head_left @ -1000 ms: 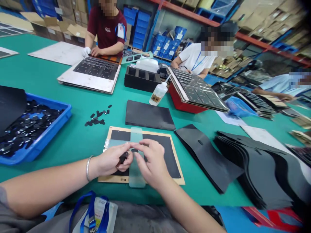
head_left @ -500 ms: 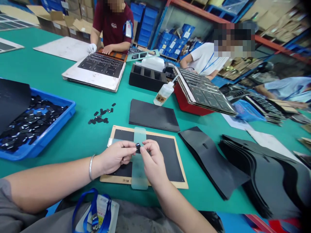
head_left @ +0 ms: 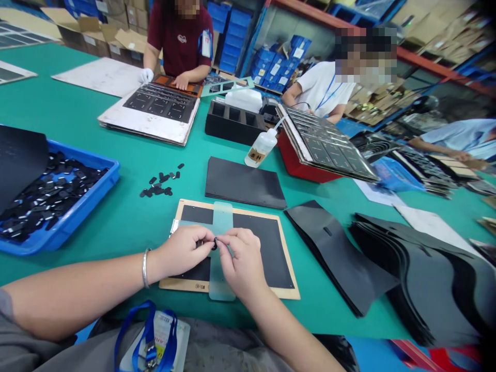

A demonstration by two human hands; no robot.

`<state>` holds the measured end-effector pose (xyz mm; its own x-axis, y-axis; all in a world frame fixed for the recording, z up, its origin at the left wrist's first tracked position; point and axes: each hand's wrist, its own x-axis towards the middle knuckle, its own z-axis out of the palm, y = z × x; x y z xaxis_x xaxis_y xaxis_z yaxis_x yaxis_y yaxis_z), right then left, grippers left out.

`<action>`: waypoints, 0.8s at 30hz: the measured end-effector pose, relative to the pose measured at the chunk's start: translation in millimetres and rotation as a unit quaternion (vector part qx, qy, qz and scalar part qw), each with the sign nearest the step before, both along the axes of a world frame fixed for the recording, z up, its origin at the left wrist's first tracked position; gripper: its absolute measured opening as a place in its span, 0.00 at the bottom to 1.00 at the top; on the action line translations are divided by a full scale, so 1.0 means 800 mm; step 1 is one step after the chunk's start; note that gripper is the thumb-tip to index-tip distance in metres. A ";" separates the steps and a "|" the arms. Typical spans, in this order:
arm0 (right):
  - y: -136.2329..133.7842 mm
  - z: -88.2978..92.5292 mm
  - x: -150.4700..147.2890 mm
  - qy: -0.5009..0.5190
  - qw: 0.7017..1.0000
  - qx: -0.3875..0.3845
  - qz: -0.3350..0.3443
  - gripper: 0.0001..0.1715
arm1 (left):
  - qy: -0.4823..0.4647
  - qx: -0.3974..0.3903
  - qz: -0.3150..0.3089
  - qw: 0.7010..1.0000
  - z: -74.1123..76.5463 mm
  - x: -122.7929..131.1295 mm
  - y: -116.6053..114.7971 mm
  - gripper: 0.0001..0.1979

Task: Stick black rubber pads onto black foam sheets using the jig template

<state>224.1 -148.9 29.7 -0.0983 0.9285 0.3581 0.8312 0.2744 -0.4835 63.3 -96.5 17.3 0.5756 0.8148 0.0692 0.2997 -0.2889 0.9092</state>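
A small black tab (head_left: 215,243) is pinched between the fingertips of my left hand (head_left: 188,250) and my right hand (head_left: 242,257). Both hands are closed on it, above a wood-edged board (head_left: 290,268) that bears a black sheet (head_left: 263,248). Across the board lies a translucent green cross-shaped template (head_left: 222,289), partly hidden by my hands. Beyond the board, to the left, several loose black tabs (head_left: 158,189) are scattered on the green table. Straight behind the board is a stack of black sheets (head_left: 244,183).
At left stands a blue tray (head_left: 104,178) heaped with black tabs. To the right are bent black sheet stacks (head_left: 337,253). A squeeze bottle (head_left: 260,148), a black foam box (head_left: 232,126) and a red bin (head_left: 296,163) stand farther back. Co-workers sit across the table.
The black tab has been turned between my fingers and now shows a narrower side. My fingertips have come closer together and moved slightly left and down.
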 end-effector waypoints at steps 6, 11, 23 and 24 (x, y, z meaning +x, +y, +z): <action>0.002 0.001 0.003 0.022 0.998 -0.047 0.021 0.09 | 0.013 0.084 -0.036 0.996 -0.003 -0.003 0.000 0.08; 0.001 0.004 0.005 0.037 0.997 -0.070 0.026 0.08 | 0.037 0.080 -0.043 0.995 -0.003 -0.003 0.000 0.07; -0.001 0.009 0.007 0.039 0.995 -0.090 0.035 0.09 | 0.031 0.049 -0.049 0.997 -0.005 -0.003 0.001 0.07; -0.001 0.009 0.007 0.037 0.995 -0.088 0.034 0.09 | 0.030 0.045 -0.049 0.997 -0.005 -0.003 0.001 0.07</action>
